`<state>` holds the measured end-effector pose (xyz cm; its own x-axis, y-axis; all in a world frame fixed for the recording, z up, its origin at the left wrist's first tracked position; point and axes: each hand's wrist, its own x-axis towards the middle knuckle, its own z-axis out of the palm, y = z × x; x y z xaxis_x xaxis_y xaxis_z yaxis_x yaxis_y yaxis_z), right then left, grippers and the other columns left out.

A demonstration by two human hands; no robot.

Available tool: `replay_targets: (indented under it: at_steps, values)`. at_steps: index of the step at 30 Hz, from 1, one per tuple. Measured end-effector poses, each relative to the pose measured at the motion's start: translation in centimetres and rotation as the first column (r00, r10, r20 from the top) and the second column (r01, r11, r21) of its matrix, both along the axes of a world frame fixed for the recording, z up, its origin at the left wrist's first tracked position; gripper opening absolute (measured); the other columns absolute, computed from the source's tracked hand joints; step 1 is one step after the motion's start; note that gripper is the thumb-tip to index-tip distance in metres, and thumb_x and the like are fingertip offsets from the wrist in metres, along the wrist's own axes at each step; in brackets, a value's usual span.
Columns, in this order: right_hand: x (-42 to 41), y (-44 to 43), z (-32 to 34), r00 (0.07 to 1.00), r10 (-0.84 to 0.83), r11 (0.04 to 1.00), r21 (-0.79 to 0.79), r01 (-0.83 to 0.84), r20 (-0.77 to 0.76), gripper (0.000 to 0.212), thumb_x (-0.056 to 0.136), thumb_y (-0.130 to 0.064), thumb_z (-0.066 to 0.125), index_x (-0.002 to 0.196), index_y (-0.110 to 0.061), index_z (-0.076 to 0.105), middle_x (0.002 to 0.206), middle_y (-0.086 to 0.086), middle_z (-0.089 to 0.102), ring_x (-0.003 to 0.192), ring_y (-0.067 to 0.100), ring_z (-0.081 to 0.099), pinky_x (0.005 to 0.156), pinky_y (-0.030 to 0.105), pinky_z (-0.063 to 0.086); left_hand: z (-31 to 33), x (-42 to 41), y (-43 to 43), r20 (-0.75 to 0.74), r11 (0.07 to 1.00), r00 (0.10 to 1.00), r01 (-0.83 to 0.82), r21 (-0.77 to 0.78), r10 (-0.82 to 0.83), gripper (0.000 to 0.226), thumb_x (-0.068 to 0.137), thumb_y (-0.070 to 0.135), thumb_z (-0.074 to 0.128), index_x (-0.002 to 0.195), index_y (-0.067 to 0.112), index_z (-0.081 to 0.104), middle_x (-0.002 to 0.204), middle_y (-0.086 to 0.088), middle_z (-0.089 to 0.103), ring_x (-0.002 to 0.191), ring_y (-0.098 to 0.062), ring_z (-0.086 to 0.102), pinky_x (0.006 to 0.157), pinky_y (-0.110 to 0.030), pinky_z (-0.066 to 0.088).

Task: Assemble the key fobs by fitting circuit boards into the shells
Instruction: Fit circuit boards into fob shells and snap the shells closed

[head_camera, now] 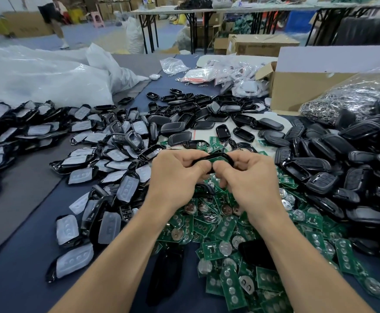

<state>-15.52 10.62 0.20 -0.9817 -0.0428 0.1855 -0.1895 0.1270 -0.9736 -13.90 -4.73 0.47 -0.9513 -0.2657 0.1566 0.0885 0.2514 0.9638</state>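
1. Far left: big clear plastic bags lie crumpled on the table, which has a dark blue cover.
2. Left of centre: a spread of black shell halves, most fitted with a translucent grey button pad, face up.
3. Left hand: fingers curled, thumb and fingertips pinching the left end of one shell.
4. Held shell: glossy black, elongated, with rounded corners. It is held between both hands above the table at centre. A green circuit board shows inside its rim. Whether the board is fully seated: cannot tell.
5. Right hand: fingers curled, gripping the right end of the same shell, thumb pressed on the near edge beside the left thumb.
6. Below and right of the hands: a loose pile of green boards, many with a round silver battery clip.
7. Right: a heap of plain black shells.
8. Far right, rear: an open cardboard box, with a clear bag of metal rings beside it.
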Motion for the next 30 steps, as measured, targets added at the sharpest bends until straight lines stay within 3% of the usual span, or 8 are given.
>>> replay_targets:
  at_steps: [4,9,13,17,21,24,27,30]
  values:
    - [0.0,-0.3,0.0,1.0,0.0,0.998,-0.062,0.001,0.019,0.025,0.093,-0.007,0.07,0.077,-0.024,0.078,0.065,0.006,0.073,0.052,0.016,0.066,0.05,0.02,0.05,0.1,0.2,-0.4,-0.028,0.995,0.999,-0.028,-0.092,0.026,0.018,0.088,0.013,0.081,0.1,0.026,0.082,0.084,0.013,0.08,0.075,-0.007,0.078,0.072,-0.027,0.064]
    - [0.0,-0.5,0.1,1.0,0.022,0.996,0.081,-0.021,-0.017,0.019,0.091,-0.011,0.073,0.088,-0.029,0.079,0.064,0.001,0.074,0.05,0.015,0.066,0.053,0.026,0.053,0.7,0.4,-1.5,-0.025,0.955,0.997,0.057,-0.291,-0.067,0.026,0.087,0.013,0.081,0.097,0.037,0.083,0.081,0.026,0.076,0.076,-0.006,0.074,0.065,-0.022,0.059]
    - [0.5,-1.6,0.6,0.999,0.028,0.972,0.234,-0.022,-0.024,0.042,0.093,-0.024,0.071,0.13,-0.04,0.064,0.081,-0.019,0.076,0.06,0.017,0.067,0.063,0.024,0.053,2.1,0.2,-3.2,-0.054,0.955,0.96,-0.266,0.127,0.275,0.036,0.087,0.007,0.081,0.079,0.041,0.076,0.077,0.013,0.079,0.073,-0.016,0.078,0.07,-0.034,0.066]
    - [1.3,-4.3,1.8,0.99,0.141,0.903,0.412,-0.118,-0.025,0.021,0.094,-0.028,0.069,0.108,-0.042,0.073,0.088,-0.026,0.073,0.057,0.016,0.065,0.049,0.02,0.052,3.9,0.6,-7.2,-0.071,0.751,0.895,-0.324,0.576,0.44,0.016,0.089,-0.004,0.076,0.085,0.011,0.078,0.075,-0.004,0.079,0.065,-0.015,0.073,0.062,-0.02,0.059]
    - [0.8,-9.6,2.9,0.944,0.299,0.834,0.442,-0.33,0.139,0.037,0.09,-0.041,0.07,0.126,-0.034,0.066,0.09,-0.017,0.072,0.076,0.003,0.066,0.057,0.013,0.046,4.6,1.5,-10.7,-0.032,0.569,0.826,-0.36,0.739,0.563,0.018,0.091,-0.005,0.072,0.078,0.007,0.073,0.068,0.0,0.075,0.062,-0.011,0.072,0.058,-0.015,0.054]
    - [0.3,-13.7,3.5,0.926,0.358,0.602,0.73,-0.325,0.118,0.044,0.088,-0.043,0.07,0.128,-0.025,0.064,0.117,0.002,0.061,0.106,0.024,0.061,0.085,0.033,0.051,4.5,1.6,-11.1,-0.003,0.534,0.816,-0.375,0.758,0.578,0.018,0.092,-0.004,0.071,0.079,0.008,0.072,0.068,0.002,0.075,0.063,-0.009,0.072,0.057,-0.014,0.054]
    - [0.6,-15.4,3.3,0.919,0.384,0.417,0.872,-0.258,0.088,0.035,0.085,-0.04,0.074,0.116,-0.025,0.066,0.104,0.003,0.042,0.107,0.032,0.052,0.091,0.042,0.045,4.2,1.5,-10.6,0.004,0.554,0.823,-0.387,0.737,0.568,0.02,0.092,-0.004,0.072,0.077,0.009,0.074,0.068,0.001,0.075,0.064,-0.01,0.072,0.058,-0.015,0.054]
    - [0.8,-14.8,3.2,0.943,0.329,0.54,0.808,-0.237,0.057,0.026,0.079,-0.028,0.079,0.101,-0.028,0.065,0.101,0.0,0.049,0.099,0.028,0.056,0.085,0.038,0.049,4.0,1.1,-10.3,0.02,0.558,0.829,-0.395,0.73,0.56,0.022,0.09,-0.006,0.072,0.075,0.01,0.075,0.071,-0.002,0.075,0.064,-0.011,0.072,0.058,-0.015,0.054]
